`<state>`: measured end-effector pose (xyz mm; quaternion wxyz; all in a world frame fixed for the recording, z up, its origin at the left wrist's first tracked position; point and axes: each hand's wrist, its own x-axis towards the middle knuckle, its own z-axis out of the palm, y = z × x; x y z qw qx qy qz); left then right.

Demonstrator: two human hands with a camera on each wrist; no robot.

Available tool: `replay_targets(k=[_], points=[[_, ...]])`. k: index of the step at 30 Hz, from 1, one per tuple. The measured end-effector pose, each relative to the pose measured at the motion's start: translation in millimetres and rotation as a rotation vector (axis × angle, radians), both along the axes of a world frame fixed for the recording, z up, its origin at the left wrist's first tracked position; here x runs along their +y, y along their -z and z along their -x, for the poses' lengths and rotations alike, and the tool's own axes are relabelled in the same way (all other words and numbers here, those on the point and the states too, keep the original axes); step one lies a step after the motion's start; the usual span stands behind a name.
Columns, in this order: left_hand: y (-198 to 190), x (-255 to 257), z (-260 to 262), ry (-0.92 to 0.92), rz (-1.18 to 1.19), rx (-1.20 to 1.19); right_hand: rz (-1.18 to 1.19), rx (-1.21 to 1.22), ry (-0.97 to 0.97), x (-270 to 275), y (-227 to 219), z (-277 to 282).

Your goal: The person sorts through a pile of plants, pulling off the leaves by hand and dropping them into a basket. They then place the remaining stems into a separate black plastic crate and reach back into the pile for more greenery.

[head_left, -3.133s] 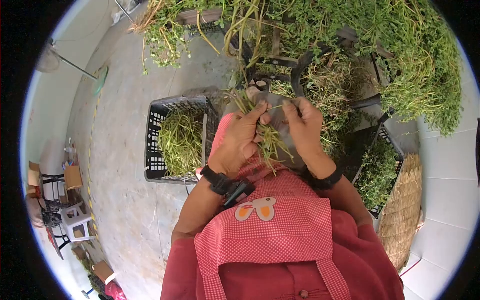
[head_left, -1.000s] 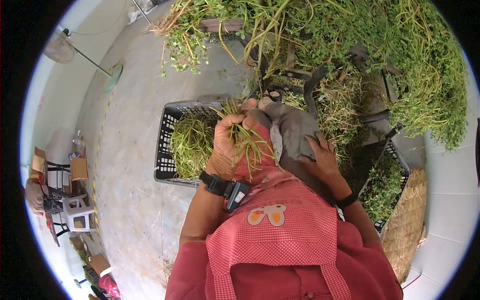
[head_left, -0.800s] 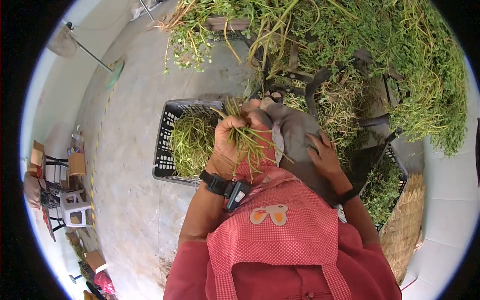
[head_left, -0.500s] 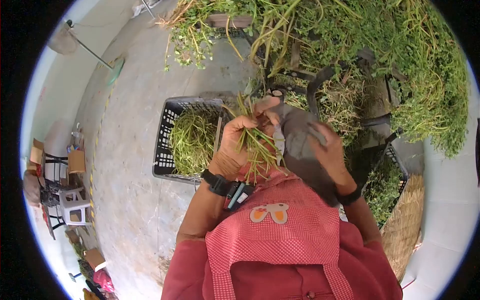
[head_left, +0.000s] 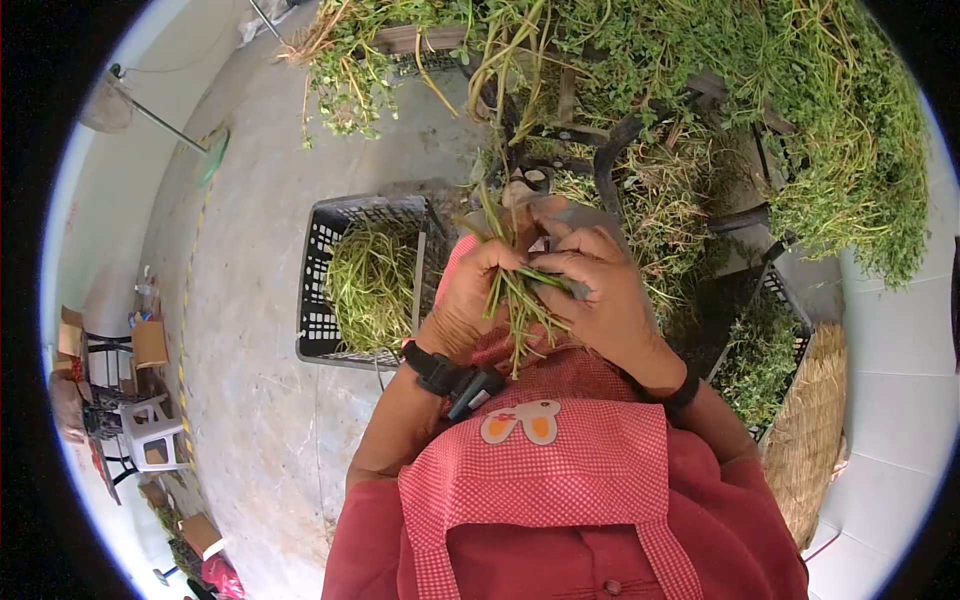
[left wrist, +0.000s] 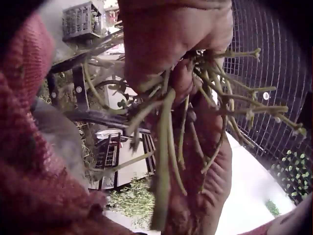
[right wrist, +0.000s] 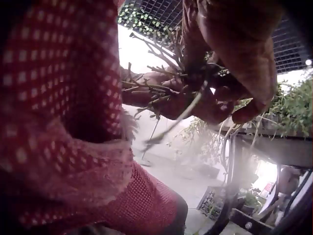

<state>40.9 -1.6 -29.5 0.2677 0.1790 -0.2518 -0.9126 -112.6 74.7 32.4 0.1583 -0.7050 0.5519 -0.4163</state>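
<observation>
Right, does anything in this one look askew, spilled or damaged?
Nothing looks clearly wrong. The untidiest thing is the heap of leafy greens, which droops loosely past the wooden edge under it. The black plastic crate of green stems stands upright on the floor.

Gripped part of the stem bundle (head_left: 522,308): hidden within the left hand (head_left: 466,300). Leafy heap (head_left: 700,50): far side cut off, head view. Single stem (right wrist: 192,105), right wrist view: tip blurred.
</observation>
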Motion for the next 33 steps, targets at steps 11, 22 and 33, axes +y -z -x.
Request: replay_targets(k=[11, 22, 33], points=[[-35.3, 1.9, 8.9, -0.01, -0.006, 0.181, -0.17, -0.428, 0.098, 0.9, 14.4, 6.6], [-43.2, 4.7, 8.5, -0.177, 0.117, -0.104, -0.201, -0.368, 0.262, 8.5, 27.2, 36.5], [-46.0, 13.7, 12.9, 0.008, 0.468, -0.175, -0.471, -1.152, 0.226, 6.4, -5.1, 32.6]])
